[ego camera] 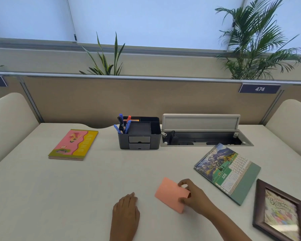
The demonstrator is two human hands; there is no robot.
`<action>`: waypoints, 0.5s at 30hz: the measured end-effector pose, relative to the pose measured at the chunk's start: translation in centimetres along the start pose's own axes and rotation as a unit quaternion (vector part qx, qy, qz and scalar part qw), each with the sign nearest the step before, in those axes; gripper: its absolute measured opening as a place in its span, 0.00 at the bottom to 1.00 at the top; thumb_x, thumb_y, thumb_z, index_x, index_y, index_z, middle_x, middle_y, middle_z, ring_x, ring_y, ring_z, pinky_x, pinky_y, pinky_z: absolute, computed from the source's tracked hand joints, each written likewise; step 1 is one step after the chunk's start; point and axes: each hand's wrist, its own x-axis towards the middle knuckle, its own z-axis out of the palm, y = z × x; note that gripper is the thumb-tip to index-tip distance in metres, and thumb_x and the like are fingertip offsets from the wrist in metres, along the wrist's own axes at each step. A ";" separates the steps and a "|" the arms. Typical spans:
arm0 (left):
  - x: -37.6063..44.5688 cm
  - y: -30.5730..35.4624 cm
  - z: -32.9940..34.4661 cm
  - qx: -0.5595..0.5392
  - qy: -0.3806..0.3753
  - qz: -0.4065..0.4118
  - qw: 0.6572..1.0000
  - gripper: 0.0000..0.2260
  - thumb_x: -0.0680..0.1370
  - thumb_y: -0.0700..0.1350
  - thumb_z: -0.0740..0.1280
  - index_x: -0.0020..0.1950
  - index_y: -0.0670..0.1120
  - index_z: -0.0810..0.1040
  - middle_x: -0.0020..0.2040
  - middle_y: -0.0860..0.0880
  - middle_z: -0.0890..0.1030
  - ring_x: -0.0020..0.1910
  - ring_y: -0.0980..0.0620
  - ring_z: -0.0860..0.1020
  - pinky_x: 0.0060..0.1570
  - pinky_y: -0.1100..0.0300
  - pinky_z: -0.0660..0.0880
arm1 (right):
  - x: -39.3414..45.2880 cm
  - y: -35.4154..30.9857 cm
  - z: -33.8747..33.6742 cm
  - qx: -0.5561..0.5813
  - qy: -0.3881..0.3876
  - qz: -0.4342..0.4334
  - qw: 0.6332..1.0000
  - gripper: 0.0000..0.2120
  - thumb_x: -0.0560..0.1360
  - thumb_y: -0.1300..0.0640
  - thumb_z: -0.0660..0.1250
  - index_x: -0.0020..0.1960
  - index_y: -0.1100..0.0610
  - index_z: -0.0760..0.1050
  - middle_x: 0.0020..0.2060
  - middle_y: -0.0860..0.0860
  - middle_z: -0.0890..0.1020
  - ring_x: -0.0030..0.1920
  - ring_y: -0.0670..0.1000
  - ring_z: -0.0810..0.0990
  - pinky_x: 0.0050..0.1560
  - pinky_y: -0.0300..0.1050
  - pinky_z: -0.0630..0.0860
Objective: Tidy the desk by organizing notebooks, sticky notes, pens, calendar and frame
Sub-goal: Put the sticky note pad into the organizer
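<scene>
Right hand (195,197) pinches one pink sticky-note pad (170,194) — left hand (126,206) rests flat, fingers relaxed. One calendar (228,171), five-ish pens (122,124). One picture frame (278,211) — cut off.

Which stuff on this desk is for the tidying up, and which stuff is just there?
For the tidying:
- pink sticky notes, held by the right hand
- notebooks
- pens in the black organizer
- calendar
- frame

Just there:
- open cable tray
- plants behind the divider
- sign reading 474
</scene>
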 end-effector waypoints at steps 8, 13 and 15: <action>0.7 0.6 -1.8 -0.184 -0.057 -0.167 0.967 0.25 0.67 0.68 0.53 0.59 0.59 0.70 0.47 0.70 0.78 0.51 0.65 0.71 0.54 0.64 0.66 | -0.7 -3.4 2.0 0.057 -0.017 -0.095 0.994 0.18 0.74 0.64 0.64 0.54 0.42 0.68 0.36 0.44 0.77 0.37 0.38 0.75 0.40 0.29 0.71; 2.8 1.9 -3.3 -0.300 -0.088 -0.193 0.930 0.07 0.73 0.44 0.68 0.38 0.55 0.78 0.40 0.63 0.81 0.40 0.61 0.77 0.38 0.72 0.69 | -0.5 -4.4 3.2 0.085 -0.017 -0.107 0.990 0.16 0.74 0.64 0.63 0.49 0.42 0.71 0.41 0.46 0.82 0.36 0.36 0.76 0.39 0.29 0.72; 3.5 2.3 -3.8 -0.309 -0.071 -0.202 0.927 0.10 0.73 0.39 0.67 0.35 0.52 0.78 0.37 0.59 0.81 0.37 0.61 0.76 0.35 0.71 0.68 | -0.3 -4.4 3.4 0.105 0.004 -0.105 0.989 0.15 0.74 0.64 0.64 0.48 0.43 0.73 0.41 0.47 0.83 0.36 0.38 0.76 0.39 0.30 0.72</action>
